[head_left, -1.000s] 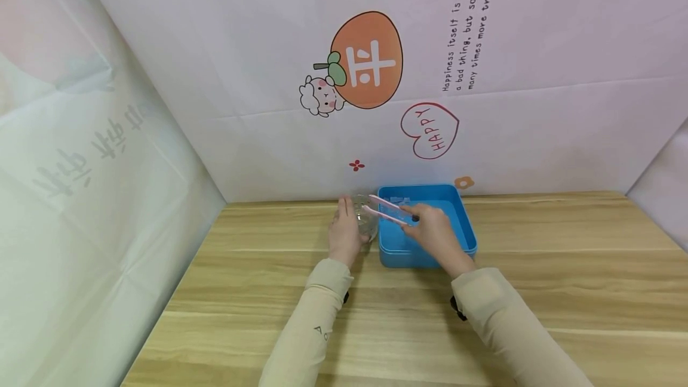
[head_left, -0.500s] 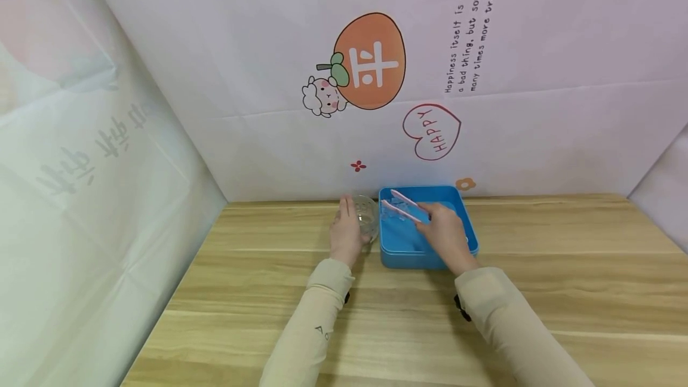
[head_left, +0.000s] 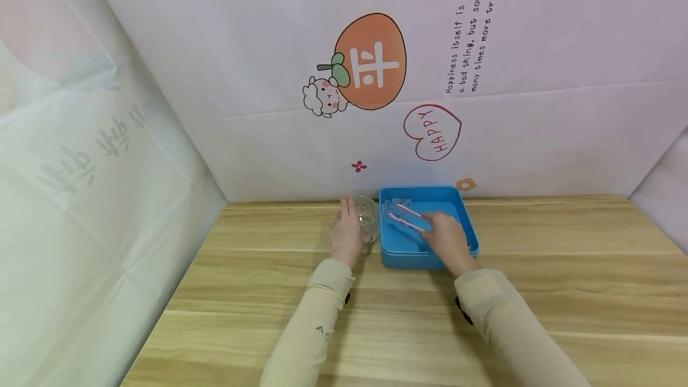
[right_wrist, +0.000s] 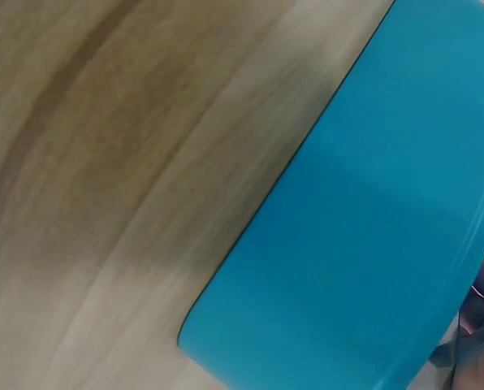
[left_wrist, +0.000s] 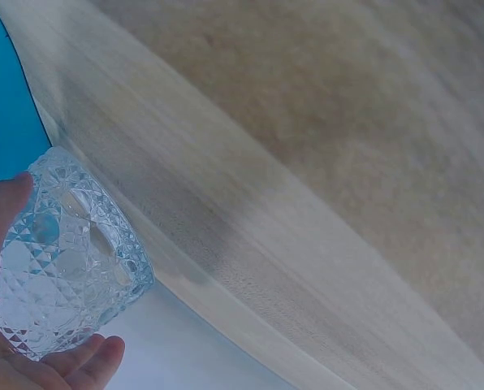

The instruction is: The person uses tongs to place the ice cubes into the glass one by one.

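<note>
In the head view my left hand (head_left: 346, 233) holds the side of a clear glass bowl (head_left: 368, 215) by the back wall. The left wrist view shows the bowl's cut, diamond-patterned glass (left_wrist: 67, 260) between thumb and fingers. Just right of the bowl stands a blue rectangular box (head_left: 412, 260) without a lid. My right hand (head_left: 448, 239) grips pink tongs (head_left: 406, 223), arms spread and tips low inside the box. Near those tips, a cluster of small clear pieces (head_left: 398, 202) lies in the box's back left corner. In the right wrist view the box wall (right_wrist: 323, 244) hides most of the hand.
The wood-grain table (head_left: 258, 279) carries the bowl and box near its back edge. Behind them rises a white printed cloth wall (head_left: 279, 154), with another cloth wall (head_left: 161, 178) on the left.
The right hand has moved the tongs from above the glass bowl rightward to the box, then lowered them among the clear pieces. The left hand and bowl have hardly moved.
</note>
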`<state>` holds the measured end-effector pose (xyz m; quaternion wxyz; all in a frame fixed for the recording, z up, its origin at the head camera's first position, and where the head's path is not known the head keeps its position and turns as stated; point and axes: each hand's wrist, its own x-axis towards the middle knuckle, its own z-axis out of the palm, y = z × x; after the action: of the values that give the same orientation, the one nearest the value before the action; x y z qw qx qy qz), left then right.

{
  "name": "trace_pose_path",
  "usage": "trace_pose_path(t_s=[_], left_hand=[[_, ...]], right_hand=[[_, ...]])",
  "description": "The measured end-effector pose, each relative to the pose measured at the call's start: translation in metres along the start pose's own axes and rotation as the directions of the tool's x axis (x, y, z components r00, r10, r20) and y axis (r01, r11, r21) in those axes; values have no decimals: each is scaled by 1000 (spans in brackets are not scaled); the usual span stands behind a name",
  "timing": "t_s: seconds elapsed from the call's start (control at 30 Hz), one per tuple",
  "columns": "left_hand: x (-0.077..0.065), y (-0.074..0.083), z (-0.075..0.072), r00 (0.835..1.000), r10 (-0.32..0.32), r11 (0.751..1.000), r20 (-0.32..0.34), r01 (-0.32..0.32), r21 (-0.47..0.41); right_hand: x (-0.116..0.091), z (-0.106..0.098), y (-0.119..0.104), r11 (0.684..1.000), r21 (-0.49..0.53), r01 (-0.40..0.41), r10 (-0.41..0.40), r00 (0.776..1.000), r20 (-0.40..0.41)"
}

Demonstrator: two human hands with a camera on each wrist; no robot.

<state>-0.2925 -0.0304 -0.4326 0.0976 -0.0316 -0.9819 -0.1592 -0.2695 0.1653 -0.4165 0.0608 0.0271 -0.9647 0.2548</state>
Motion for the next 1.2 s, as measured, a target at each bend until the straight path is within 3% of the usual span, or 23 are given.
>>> trace_pose_path(t_s=[1.2], left_hand=[[-1, 0, 0, 1000, 3, 1000, 2, -3, -4]], right_hand=[[0, -5, 11, 996, -76, -37, 40, 999, 37]])
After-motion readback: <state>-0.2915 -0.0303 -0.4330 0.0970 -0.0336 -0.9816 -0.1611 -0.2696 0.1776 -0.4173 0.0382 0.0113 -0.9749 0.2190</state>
